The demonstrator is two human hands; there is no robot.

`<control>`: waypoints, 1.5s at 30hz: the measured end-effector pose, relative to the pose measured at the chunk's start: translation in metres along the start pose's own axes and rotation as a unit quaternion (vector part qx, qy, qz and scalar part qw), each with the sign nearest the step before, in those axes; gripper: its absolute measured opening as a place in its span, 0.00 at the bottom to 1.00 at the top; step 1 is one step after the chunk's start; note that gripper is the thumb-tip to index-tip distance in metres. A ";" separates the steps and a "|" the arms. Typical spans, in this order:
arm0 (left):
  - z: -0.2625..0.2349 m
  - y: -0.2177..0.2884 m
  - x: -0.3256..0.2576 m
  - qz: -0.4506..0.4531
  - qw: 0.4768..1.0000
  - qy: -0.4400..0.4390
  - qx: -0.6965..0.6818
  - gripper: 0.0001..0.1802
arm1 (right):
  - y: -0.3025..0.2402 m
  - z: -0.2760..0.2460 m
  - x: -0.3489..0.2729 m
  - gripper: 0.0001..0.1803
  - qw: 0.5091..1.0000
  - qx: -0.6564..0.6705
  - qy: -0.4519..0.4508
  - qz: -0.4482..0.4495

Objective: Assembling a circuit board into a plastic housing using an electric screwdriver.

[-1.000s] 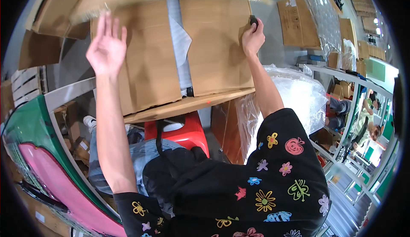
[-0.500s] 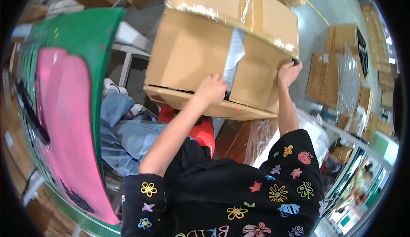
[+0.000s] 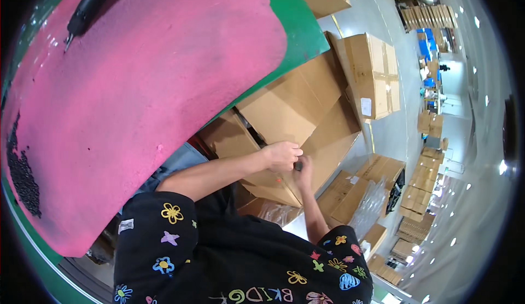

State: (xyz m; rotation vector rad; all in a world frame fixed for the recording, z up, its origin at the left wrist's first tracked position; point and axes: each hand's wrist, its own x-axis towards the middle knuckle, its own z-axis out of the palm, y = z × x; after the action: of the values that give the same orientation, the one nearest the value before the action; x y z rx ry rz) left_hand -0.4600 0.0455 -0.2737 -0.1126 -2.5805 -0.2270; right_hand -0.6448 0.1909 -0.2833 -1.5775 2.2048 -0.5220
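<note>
A large brown cardboard box [image 3: 281, 107] stands in front of me, its lower parts partly hidden by my arms. A narrow dark gap runs along one of its edges, left of my hands. My left hand [image 3: 283, 156] is closed against the cardboard near a corner, and whatever its fingers hold is hidden. Close beside it, almost touching, my right hand [image 3: 304, 174] is closed around a small dark object [image 3: 298, 165], whose kind I cannot make out.
A green-edged bench with a pink top [image 3: 164, 85] fills the left. Above it is a black tool with a thin metal tip [image 3: 82, 16], and black granules [image 3: 22, 178] lie at its edge. Taped cartons [image 3: 374, 77] and plastic-wrapped boxes [image 3: 355, 194] stand on the right.
My view has swung, so the bench looks larger and the box sits lower. My hands, apart on the box before, are now together at its edge.
</note>
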 end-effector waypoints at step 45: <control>-0.147 -0.073 -0.033 -0.496 0.861 0.093 -0.068 0.19 | 0.123 -0.015 -0.133 0.27 0.893 -0.165 0.355 0.223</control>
State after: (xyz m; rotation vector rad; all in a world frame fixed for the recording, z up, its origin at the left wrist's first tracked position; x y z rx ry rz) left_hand -0.3661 -0.0541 -0.1776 1.1498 -2.1865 -0.7404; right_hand -0.7121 0.3551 -0.3202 -1.0220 3.2386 -0.6795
